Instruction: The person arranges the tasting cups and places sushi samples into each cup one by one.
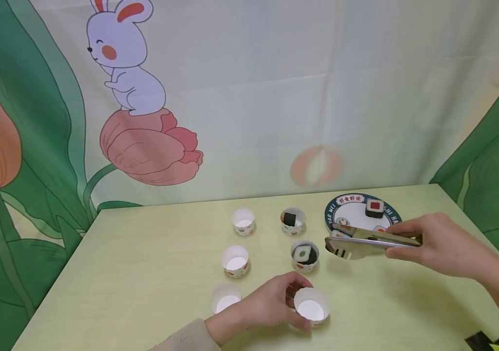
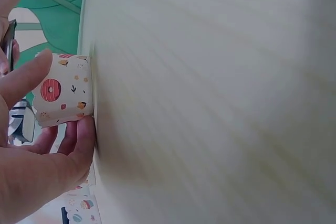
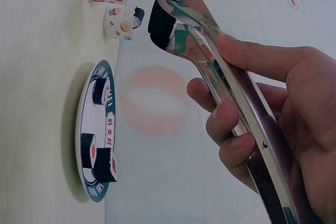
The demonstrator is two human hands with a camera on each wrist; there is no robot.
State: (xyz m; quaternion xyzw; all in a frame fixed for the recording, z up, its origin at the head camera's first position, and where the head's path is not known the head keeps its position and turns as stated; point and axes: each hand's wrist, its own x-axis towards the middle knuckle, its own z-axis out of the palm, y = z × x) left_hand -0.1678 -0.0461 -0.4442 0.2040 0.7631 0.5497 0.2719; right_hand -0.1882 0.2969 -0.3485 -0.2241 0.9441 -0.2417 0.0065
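Note:
My left hand [image 1: 271,300] holds a white paper baking cup [image 1: 312,307] at the front of the table, thumb on one side and fingers on the other. In the left wrist view, the cup's [image 2: 65,87] side shows a doughnut print, and its base meets the tabletop. My right hand [image 1: 440,246] grips metal tongs [image 1: 376,239] held over the table, left of the plate's front edge. Between the tong tips is a toy sushi roll [image 3: 161,23] with a black wrap, partly covered by the metal. The round plate [image 1: 329,210] carries several sushi pieces, one with a red centre [image 1: 374,208].
Two cups hold sushi: one at the back [image 1: 293,229] and one in the middle [image 1: 305,265]. To their left stand three more cups, at the back [image 1: 243,228], middle [image 1: 235,268] and front [image 1: 218,297], the last partly behind my left arm. A printed cloth [image 1: 249,122] hangs behind the table.

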